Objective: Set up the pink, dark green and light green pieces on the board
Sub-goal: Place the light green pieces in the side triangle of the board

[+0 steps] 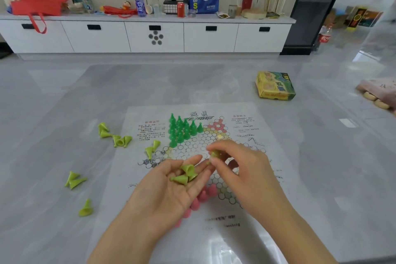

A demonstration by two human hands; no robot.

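Observation:
A paper Chinese-checkers board lies on the grey floor. Several dark green pieces stand upright in its far-left corner. Pink pieces stand in a near corner, mostly hidden under my left hand. That hand lies palm up and carries three light green pieces on its fingers. My right hand hovers over the board's middle and pinches one light green piece between thumb and fingertips. Several light green pieces lie loose on the floor to the left and two on the board's left edge.
A yellow-green game box sits on the floor at the far right. Another person's foot shows at the right edge. A long white cabinet with bags, bottles and cans on top lines the far wall.

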